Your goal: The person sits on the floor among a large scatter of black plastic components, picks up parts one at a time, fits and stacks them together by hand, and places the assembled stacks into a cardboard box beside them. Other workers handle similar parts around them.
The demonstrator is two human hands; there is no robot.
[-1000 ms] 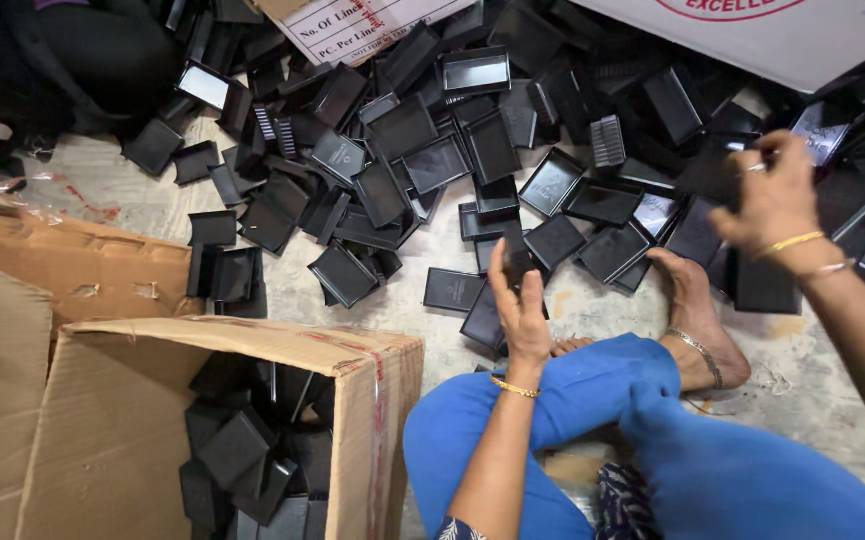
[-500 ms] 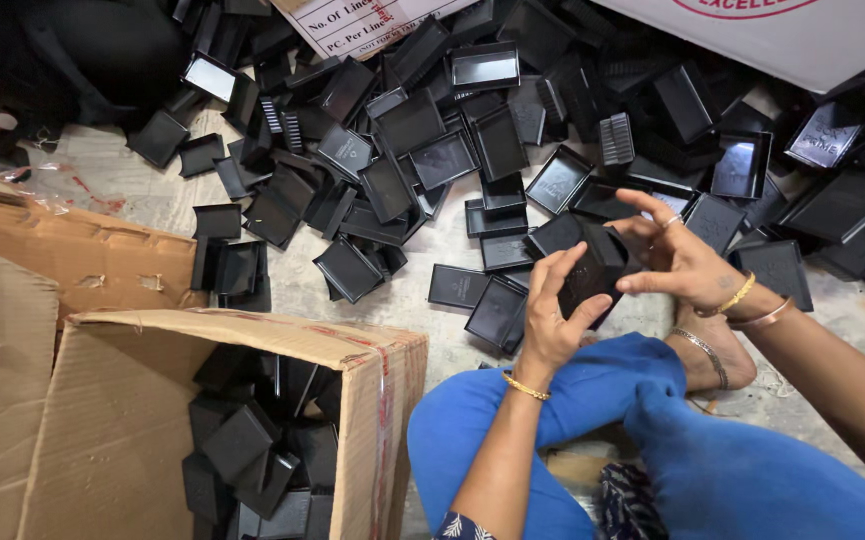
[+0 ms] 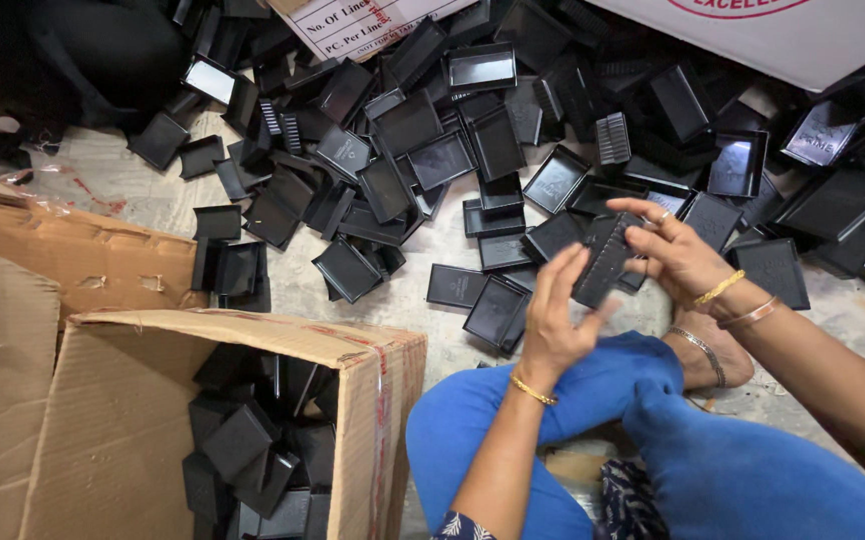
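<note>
Seated on floor, both hands on one black plastic piece above blue-clad knee.

Far left: open cardboard box [image 3: 153,420], part-filled with black trays [image 3: 253,450], flap lying out to the left. Centre floor: loose scatter of black trays [image 3: 393,170], some face up, some flipped, a few stacked. Left hand [image 3: 553,325] raised, palm side-on, fingers [image 3: 556,280] spread and mostly straight, open, fingertips just beside or touching left edge of ribbed black piece [image 3: 603,262]; can't tell if actually gripping. Right hand [image 3: 678,255] curled round right side of same piece, thumb and fingers pinching it, held tilted, off the floor, over the tray pile. Gold bangles on both wrists. Top right: white carton edge [image 3: 783,40].
</note>
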